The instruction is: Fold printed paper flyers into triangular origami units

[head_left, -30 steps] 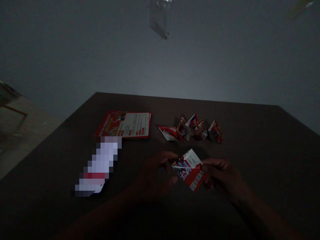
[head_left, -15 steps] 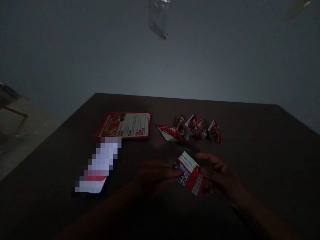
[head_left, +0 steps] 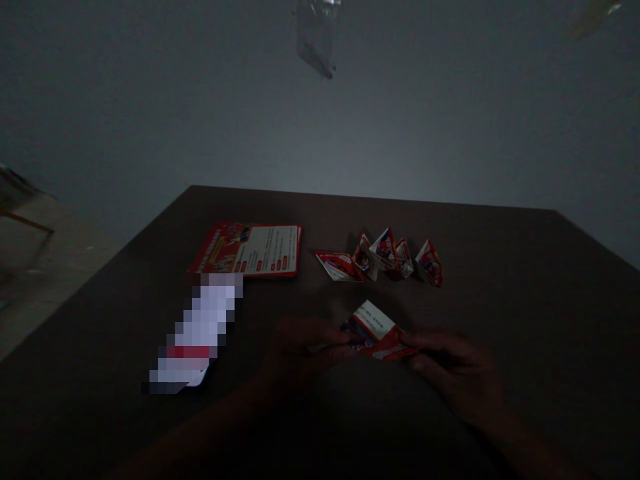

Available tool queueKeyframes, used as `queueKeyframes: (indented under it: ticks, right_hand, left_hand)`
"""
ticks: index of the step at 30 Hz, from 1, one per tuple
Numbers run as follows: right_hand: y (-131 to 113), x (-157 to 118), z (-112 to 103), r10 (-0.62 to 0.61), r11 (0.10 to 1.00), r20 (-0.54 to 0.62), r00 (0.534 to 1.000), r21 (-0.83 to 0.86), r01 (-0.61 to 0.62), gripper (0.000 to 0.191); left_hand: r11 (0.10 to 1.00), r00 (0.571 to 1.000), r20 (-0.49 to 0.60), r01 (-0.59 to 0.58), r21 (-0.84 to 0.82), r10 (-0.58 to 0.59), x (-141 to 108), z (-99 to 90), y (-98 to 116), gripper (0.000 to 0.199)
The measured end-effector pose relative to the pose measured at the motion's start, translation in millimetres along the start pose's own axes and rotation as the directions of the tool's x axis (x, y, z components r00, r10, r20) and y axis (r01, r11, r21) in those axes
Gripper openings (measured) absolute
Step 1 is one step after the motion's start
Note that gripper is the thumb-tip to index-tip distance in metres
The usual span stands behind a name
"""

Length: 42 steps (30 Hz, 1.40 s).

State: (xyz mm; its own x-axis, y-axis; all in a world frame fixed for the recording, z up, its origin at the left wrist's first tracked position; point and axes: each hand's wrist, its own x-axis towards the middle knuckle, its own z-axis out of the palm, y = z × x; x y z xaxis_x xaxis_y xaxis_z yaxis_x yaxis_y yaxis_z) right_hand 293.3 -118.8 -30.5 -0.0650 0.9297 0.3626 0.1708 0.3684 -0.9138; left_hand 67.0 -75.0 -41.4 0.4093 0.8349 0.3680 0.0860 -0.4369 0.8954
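Observation:
Between my two hands is a folded red and white printed paper (head_left: 376, 328), held above the dark table. My left hand (head_left: 310, 347) pinches its left corner. At the opposite side, my right hand (head_left: 450, 367) grips the red corner between thumb and fingers. The lower part of the paper is bent and foreshortened. Just beyond it, several folded paper pieces (head_left: 384, 253) in the same red and white print stand in a row on the table, the rightmost a little apart from the others.
A stack of red and white printed sheets (head_left: 273, 250) lies at the back left. In front of it rests a phone (head_left: 200, 333) with a blurred-out screen. The dark table (head_left: 500, 253) meets a grey wall, where a clear plastic bag (head_left: 316, 37) hangs.
My right hand has shifted its grip on the paper, and the paper's lower red part has tipped away from a flat, facing view. The left hand keeps its corner.

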Motion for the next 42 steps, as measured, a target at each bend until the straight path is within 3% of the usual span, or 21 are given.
queueKeyframes:
  ticks: [6, 12, 18, 22, 26, 30, 32, 33, 35, 42]
  right_hand:
    - [-1, -2, 5, -0.100, 0.994, -0.023, 0.995, -0.044, 0.099, 0.027]
    - [-2, -6, 10, -0.050, 0.998, -0.057, 0.997, -0.030, 0.048, 0.018]
    - [-1, -9, 17, 0.038, 0.997, -0.178, 0.983, -0.059, -0.049, 0.011]
    - [2, -11, 25, 0.094, 0.989, -0.289, 0.953, -0.081, -0.122, 0.007]
    - [0, -10, 26, 0.109, 0.984, -0.339, 0.934, -0.098, -0.151, 0.006]
    - [-2, -7, 22, 0.112, 0.983, -0.257, 0.960, -0.112, -0.145, 0.006]
    - [-1, -7, 20, 0.065, 0.988, -0.188, 0.980, -0.124, -0.090, 0.007]
    - [0, -8, 20, 0.033, 0.989, -0.150, 0.988, -0.135, -0.054, 0.007]
    - [1, -9, 20, -0.016, 0.988, -0.076, 0.997, -0.158, 0.003, 0.008]
    - [4, -7, 19, -0.037, 0.983, 0.013, 0.999, -0.179, 0.039, 0.012]
  left_hand:
    - [0.997, 0.998, 0.020, -0.062, 0.052, 0.061, 0, 1.6, 7, 0.010]
    - [0.996, 0.996, -0.043, -0.079, 0.042, 0.081, -1, 3.1, 7, 0.017]
    - [0.984, 0.968, -0.204, 0.124, -0.125, -0.148, -3, 12.0, 15, 0.017]
    - [0.925, 0.912, -0.236, 0.273, -0.265, -0.336, -3, 18.3, 21, 0.015]
    - [0.879, 0.863, -0.240, 0.369, -0.302, -0.444, -3, 20.2, 24, 0.015]
    - [0.849, 0.866, -0.184, 0.376, -0.371, -0.465, -3, 16.8, 21, 0.026]
    - [0.829, 0.885, -0.108, 0.374, -0.415, -0.453, -3, 15.0, 16, 0.019]
    - [0.828, 0.892, -0.067, 0.384, -0.410, -0.447, -4, 14.4, 14, 0.025]
    - [0.852, 0.905, 0.000, 0.401, -0.337, -0.426, -5, 14.0, 10, 0.040]
    - [0.961, 0.960, -0.053, 0.275, -0.020, -0.276, -5, 14.5, 12, 0.021]
